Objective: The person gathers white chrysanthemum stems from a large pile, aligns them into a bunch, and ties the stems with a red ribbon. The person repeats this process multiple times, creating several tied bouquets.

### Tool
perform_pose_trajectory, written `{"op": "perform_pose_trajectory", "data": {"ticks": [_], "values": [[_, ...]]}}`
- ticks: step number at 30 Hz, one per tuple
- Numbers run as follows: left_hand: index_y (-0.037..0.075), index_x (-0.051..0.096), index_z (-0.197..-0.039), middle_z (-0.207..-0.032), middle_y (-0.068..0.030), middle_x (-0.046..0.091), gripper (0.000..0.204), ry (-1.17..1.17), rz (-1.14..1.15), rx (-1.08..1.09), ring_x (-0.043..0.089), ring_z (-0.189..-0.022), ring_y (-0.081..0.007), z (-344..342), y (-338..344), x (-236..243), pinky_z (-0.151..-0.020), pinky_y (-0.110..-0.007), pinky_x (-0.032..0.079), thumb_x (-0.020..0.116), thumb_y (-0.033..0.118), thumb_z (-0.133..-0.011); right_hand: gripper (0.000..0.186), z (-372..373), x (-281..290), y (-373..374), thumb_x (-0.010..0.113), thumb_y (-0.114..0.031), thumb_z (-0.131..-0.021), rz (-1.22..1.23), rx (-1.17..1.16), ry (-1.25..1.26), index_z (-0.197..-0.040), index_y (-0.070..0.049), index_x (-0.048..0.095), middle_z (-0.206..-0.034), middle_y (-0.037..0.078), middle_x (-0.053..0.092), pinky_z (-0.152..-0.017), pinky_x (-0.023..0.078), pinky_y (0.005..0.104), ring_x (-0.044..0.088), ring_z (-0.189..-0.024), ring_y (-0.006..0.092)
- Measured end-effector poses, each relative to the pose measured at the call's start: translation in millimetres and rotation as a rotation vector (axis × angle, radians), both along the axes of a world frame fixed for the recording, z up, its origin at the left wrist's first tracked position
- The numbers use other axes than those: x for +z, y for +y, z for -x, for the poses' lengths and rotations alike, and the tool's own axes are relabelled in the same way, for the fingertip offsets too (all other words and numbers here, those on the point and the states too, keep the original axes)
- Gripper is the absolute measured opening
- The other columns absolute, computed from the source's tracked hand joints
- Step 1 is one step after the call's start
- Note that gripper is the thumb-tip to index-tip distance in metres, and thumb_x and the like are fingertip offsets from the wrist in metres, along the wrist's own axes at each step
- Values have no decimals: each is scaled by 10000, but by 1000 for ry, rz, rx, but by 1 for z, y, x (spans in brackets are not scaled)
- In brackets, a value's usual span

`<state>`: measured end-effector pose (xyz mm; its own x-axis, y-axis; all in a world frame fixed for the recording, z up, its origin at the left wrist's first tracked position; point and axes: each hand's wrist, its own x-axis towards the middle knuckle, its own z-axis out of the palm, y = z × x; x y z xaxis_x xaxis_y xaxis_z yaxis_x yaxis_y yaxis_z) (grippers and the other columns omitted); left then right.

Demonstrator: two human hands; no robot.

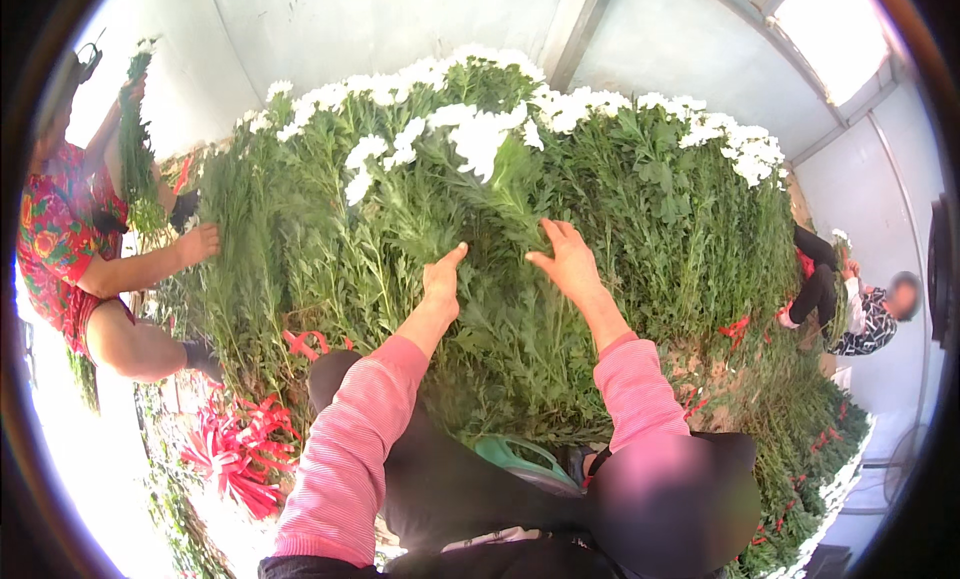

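The stems [505,314] lie between the person's two hands, in the middle of the heap, with white blooms [478,144] toward its far edge. The right hand [570,264] is spread, thumb well apart from the fingers, nothing visibly in its grasp. The left hand [441,284] has one digit raised; its other fingers are hidden, so whether they grip anything cannot be told.

No band shows around these stems, and most of the heap looks loose and unbound. Toward the heap's lower right corner, red strips [820,441] sit across bunches that appear already tied, while a pile of red ribbons [235,454] lies off the near left corner, seemingly unused. Much seems left.

The leaves are lobed, soft and matted, the stems thin and straight, the blooms full and ruffled; the ribbons are flat, limp and tangled. A green item [525,461], smooth and curved, lies by the near edge.

A co-worker in red floral clothes [65,234] holds a slim bunch [135,144] upright past the left edge; another person [868,319] sits beyond the right edge. Pale, smooth panels [390,24] rise behind.
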<state>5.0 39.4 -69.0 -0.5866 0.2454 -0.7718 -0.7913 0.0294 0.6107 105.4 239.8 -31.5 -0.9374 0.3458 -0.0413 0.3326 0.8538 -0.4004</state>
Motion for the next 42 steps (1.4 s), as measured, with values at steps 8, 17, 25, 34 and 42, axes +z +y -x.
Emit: {"op": "perform_pose_trajectory", "data": {"ticks": [8,17,25,34,42], "values": [[39,281,-1514,-1606,-180,257,754,2,4,136,300,-1439,-351,8,-19,-55,-1143,-585,265,676,311,-932,843,67,-14,-20,768,-329,-856,-24,-121,352,-1503,-34,316,-1549,236,306,-1172,305,515,313,-1423,412],[95,441,-1389,-1429,-111,491,482,-83,-169,242,584,-1135,-277,17,-33,-69,-841,-507,529,599,294,-979,273,109,-4,-21,659,-73,-876,-311,521,272,-1143,-84,607,-1120,105,627,-1160,310,506,587,-1130,289],[69,154,-1557,-1590,-147,281,775,63,-201,273,432,-1352,-313,9,-58,-20,-1078,-564,377,636,256,-979,117,56,86,-48,593,-169,-974,-299,245,466,-1056,-89,567,-896,88,604,-703,549,405,625,-802,243],[60,595,-1116,-1048,-71,680,314,85,-583,140,624,-945,-244,-3,-52,-9,-750,-423,501,466,337,-1041,318,8,-11,-106,584,-331,-1005,435,-56,150,-1036,-26,498,-781,130,633,-639,509,399,621,-674,245],[157,562,-1252,-838,-20,576,386,15,-278,200,516,-663,-126,-30,-58,12,-497,-287,354,477,471,-1043,326,-5,-39,-133,709,-76,-892,927,-215,505,-1171,19,571,-1044,65,669,-846,474,284,563,-940,117]]}}
